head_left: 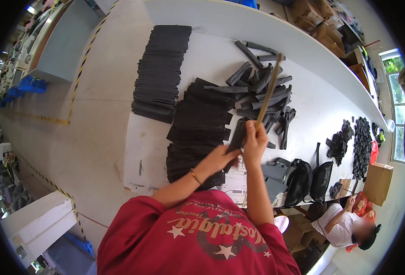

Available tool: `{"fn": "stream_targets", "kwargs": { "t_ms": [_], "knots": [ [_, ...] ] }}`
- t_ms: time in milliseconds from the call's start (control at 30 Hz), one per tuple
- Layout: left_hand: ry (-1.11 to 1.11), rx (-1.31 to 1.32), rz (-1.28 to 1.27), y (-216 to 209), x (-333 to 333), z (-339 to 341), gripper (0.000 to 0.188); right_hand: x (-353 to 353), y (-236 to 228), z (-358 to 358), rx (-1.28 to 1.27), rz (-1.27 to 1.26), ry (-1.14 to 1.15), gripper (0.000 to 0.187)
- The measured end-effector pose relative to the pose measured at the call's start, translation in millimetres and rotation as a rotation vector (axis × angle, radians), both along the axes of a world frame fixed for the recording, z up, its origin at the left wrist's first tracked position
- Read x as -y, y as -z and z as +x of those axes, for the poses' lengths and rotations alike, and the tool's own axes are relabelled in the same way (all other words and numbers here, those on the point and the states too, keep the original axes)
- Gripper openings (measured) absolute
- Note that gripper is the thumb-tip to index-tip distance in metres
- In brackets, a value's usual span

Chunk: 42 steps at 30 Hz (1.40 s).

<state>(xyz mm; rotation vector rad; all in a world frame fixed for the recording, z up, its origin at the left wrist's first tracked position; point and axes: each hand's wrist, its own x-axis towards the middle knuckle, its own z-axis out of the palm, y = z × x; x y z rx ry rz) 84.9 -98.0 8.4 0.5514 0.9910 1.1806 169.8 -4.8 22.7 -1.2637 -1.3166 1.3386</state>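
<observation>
I have the left hand [221,158] on a black tube [237,138], fingers curled round its near end; the tube runs toward one o'clock from there. I have the right hand [256,140] pinching a stick [270,91] that points between twelve and one, over the heap [280,95]. The stack [198,119] sits at the left hand's eleven o'clock.
</observation>
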Motion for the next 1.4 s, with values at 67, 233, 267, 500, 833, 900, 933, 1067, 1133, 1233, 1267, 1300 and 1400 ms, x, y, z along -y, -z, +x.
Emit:
{"fn": "stream_targets", "kwargs": {
  "t_ms": [67,233,267,500,833,900,933,1067,1133,1233,1267,1300,1400],
  "knots": [
    [0.077,0.145,-0.110,7.4,13.0,9.7,0.027,-26.2,-6.7,-1.3,0.093,0.090,0.036,0.020],
    [0.136,0.044,-0.035,5.2,7.1,-9.7,0.028,-126.4,-29.1,15.2,-0.117,0.071,0.359,0.022],
    [0.073,-0.152,-0.008,15.6,5.8,-13.6,0.026,-150.0,-34.4,27.2,-0.143,0.098,0.338,0.026],
    [-0.017,-1.099,0.204,74.5,-57.9,-111.9,0.009,-104.6,57.0,99.3,0.400,0.112,-0.095,0.020],
    [0.230,-1.115,0.232,125.0,-81.5,-112.1,0.010,-46.0,52.2,156.1,0.567,-0.100,-0.482,0.017],
    [0.200,-1.112,0.245,113.5,-82.1,-113.0,0.010,-46.6,46.0,157.9,0.624,-0.059,-0.565,0.017],
    [0.166,-1.108,0.256,106.9,-82.0,-113.7,0.009,-46.8,42.8,156.9,0.621,-0.059,-0.565,0.017],
    [0.136,-1.067,0.266,92.2,-80.5,-117.1,0.010,-52.3,29.1,146.1,0.662,0.006,-0.666,0.016],
    [0.128,-1.076,0.321,86.5,-79.4,-117.2,0.009,-53.0,26.7,141.3,0.694,0.057,-0.687,0.016],
    [0.102,-1.142,0.415,78.7,-78.8,-110.5,0.008,-52.4,33.0,126.3,0.663,0.106,-0.743,0.017],
    [0.073,-1.142,0.485,75.2,-79.2,-100.2,0.008,-47.6,36.1,112.8,0.650,0.048,-0.746,0.019],
    [0.044,-1.139,0.557,67.0,-80.8,-83.3,0.007,-41.6,41.1,99.5,0.639,-0.011,-0.747,0.020],
    [-0.171,-1.268,0.810,21.8,-68.2,-35.5,0.013,-16.2,75.8,74.6,0.395,-0.048,-0.657,0.019]
  ]
}}
